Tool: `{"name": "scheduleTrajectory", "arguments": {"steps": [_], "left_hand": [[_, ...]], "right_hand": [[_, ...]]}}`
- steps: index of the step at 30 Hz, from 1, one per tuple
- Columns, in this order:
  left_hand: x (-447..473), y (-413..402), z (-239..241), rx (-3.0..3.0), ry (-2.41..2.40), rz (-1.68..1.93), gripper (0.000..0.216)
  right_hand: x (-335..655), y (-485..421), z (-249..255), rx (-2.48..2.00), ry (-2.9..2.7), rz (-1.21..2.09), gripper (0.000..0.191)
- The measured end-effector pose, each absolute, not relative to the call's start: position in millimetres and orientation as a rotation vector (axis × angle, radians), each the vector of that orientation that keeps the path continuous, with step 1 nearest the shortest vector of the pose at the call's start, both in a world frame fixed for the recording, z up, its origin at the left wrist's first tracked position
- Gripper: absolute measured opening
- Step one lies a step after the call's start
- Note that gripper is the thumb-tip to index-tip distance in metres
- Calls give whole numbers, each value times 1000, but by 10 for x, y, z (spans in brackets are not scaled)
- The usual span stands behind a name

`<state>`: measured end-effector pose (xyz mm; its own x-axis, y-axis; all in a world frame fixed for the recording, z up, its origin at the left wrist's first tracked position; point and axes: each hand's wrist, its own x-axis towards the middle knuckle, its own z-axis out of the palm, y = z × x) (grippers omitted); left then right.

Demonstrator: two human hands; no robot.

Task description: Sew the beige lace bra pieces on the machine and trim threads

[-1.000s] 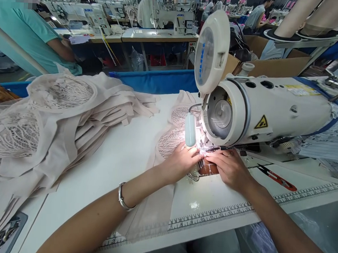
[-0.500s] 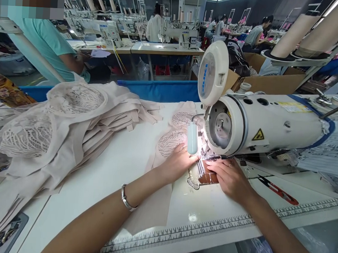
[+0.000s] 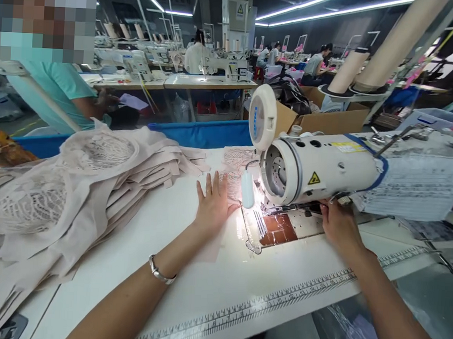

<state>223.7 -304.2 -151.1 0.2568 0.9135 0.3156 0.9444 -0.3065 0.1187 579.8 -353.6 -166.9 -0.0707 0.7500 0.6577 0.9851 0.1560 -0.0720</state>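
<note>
My left hand point(image 3: 212, 204) lies flat with its fingers spread, at the left edge of a beige lace garment piece point(image 3: 234, 184). That piece sits on the table left of the needle area and is partly covered by the hand. My right hand point(image 3: 339, 223) reaches under the arm of the white sewing machine point(image 3: 321, 167); its fingers are mostly hidden there, so I cannot tell what they touch. A small lamp point(image 3: 247, 190) lights the spot between the hands. A brown plate point(image 3: 282, 229) shows in the table beside the needle area.
A thick pile of beige lace pieces point(image 3: 112, 178) covers the table's left side. A ruler strip point(image 3: 249, 308) runs along the front edge. Blue cloth point(image 3: 205, 133) borders the back. Thread cones point(image 3: 347, 72) stand at the upper right. A person in a turquoise shirt point(image 3: 55, 97) sits beyond, left.
My left hand has moved left from the needle area and spread its fingers. My right hand has gone right, under the machine arm. The red-handled thread snips no longer show. The view has shifted.
</note>
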Motion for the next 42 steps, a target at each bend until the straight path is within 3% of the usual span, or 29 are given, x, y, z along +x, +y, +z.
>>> {"name": "scheduleTrajectory", "arguments": {"steps": [7, 23, 36, 42], "left_hand": [[2360, -3195, -1711, -2642, -1457, -614, 66], [2338, -3126, -1851, -2702, -1635, -658, 60], [2338, -3112, -1901, -2679, -1609, -653, 56], [2329, -3095, -1919, -2682, -1580, -634, 59]], "right_hand": [[5776, -3585, -1791, -1691, -1666, -563, 36], [5809, -3762, -1769, -1606, -1519, -382, 23], [5867, -3306, -1919, -1741, -1717, -324, 25], [5894, -3306, -1945, -1790, -1712, -349, 35]]}}
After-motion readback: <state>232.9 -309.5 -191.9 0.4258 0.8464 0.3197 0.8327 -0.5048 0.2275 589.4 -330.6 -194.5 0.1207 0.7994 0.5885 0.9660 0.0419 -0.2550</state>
